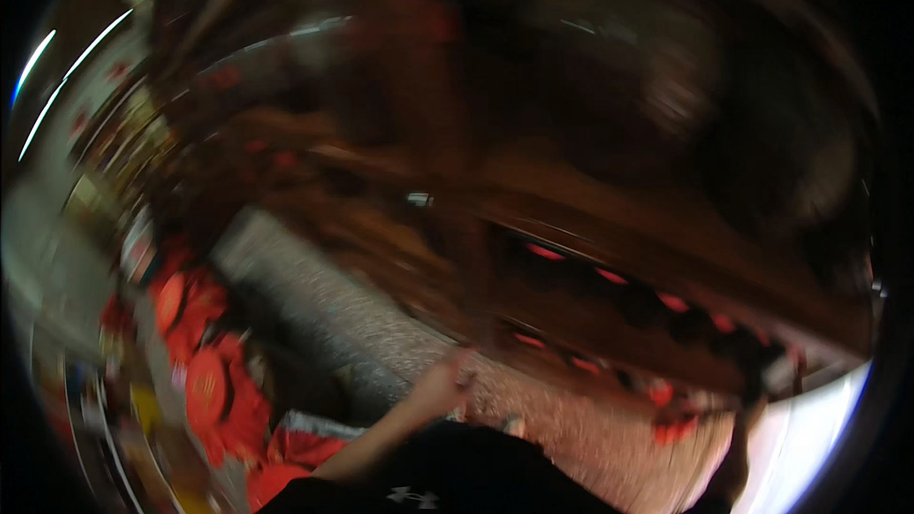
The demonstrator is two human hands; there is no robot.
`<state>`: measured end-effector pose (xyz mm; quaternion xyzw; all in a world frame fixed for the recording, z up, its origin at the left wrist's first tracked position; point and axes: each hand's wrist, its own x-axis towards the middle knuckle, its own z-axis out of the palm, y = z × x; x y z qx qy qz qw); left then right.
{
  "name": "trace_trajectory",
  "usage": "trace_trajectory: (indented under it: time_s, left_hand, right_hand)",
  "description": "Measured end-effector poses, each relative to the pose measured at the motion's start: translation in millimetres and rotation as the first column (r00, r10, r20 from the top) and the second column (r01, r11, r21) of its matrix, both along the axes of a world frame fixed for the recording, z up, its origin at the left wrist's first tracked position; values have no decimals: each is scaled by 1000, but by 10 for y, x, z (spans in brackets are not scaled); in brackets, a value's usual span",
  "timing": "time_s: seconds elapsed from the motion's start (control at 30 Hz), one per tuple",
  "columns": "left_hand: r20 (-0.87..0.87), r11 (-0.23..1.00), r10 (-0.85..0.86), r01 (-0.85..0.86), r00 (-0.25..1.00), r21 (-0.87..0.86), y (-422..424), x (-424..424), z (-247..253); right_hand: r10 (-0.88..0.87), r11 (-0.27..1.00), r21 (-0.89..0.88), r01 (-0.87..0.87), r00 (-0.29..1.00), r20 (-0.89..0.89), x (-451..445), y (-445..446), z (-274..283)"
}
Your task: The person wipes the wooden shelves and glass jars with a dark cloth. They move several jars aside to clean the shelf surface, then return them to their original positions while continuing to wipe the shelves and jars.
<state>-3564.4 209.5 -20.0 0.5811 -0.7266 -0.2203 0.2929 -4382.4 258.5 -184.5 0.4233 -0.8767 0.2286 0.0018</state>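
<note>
The view is heavily blurred. My left hand [446, 380] hangs low in front of my black shirt, over the speckled floor [385, 314]; its fingers look partly curled, and whether it holds anything is unclear. On the right, my right arm reaches up to the end of a dark wooden shelf unit [607, 200]. My right hand [767, 377] is a dark blur near that end, and its grip cannot be made out. Inside the shelf unit, several dark objects with red parts [673, 302] stand in a row.
Red bundles with round red pieces [208, 385] line the lower left, close to my left forearm. Farther left are blurred shelves with colourful goods [146, 407]. Small red items [675, 430] are low by the shelf unit at the right. Bright light [807, 442] shows at lower right.
</note>
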Motion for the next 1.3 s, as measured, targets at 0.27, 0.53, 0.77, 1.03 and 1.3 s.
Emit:
trace_trajectory:
  time_s: [0.27, 0.53, 0.77, 1.03, 1.3]
  left_hand:
    - [-100, 982, 161, -150, 982, 111, 95, 472, -115]
    - [-242, 962, 269, -248, 932, 112, -55, 1451, -430]
    - [-270, 944, 324, -329, 907, 28, -148, 2502, -588]
    - [-255, 929, 368, -344, 894, 135, -160, 3264, -434]
    - [-387, 880, 469, -457, 794, 128, -173, 3547, -531]
  right_hand:
    - [182, 907, -330, -261, 951, -250, 1788, -352, 625]
    - [214, 894, -344, -288, 947, -238, 3849, -984, -96]
    - [504, 850, -392, -352, 762, 407, 6187, -1597, -63]
    - [610, 791, -437, -429, 497, 617, 7964, -1958, 665]
    - [813, 544, -329, -772, 582, -22, 8386, -2369, 740]
